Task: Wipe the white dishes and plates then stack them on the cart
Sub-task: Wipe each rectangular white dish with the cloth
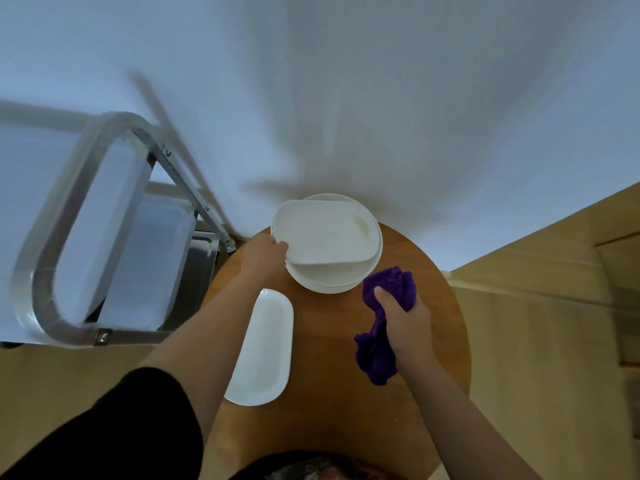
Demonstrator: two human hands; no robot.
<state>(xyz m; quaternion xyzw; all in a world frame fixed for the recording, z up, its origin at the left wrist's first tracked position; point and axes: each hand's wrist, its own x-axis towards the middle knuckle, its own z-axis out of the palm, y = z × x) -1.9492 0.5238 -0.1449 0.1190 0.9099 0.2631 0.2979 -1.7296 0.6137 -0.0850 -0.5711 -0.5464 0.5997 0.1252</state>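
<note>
A dining or restaurant-like room: a round wooden worktop (pixel 346 341) bearing white dishes (pixel 325 233) stands against a plain white wall (pixel 346 81), beside a steel service cart (pixel 86 237), on pale wood flooring (pixel 536 341).

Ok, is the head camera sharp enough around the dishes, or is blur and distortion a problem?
Head view: dish stack and purple cloth are fairly sharp; cart at the left is smeared by blur; wide-angle lens bends the cart frame and round table edge; soft shadows on the wall, no glare.

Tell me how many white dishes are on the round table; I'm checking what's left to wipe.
At least 3: a squarish dish gripped by the left hand, a round plate beneath it, and an oblong platter nearer the person. The stack may hide more.
</note>
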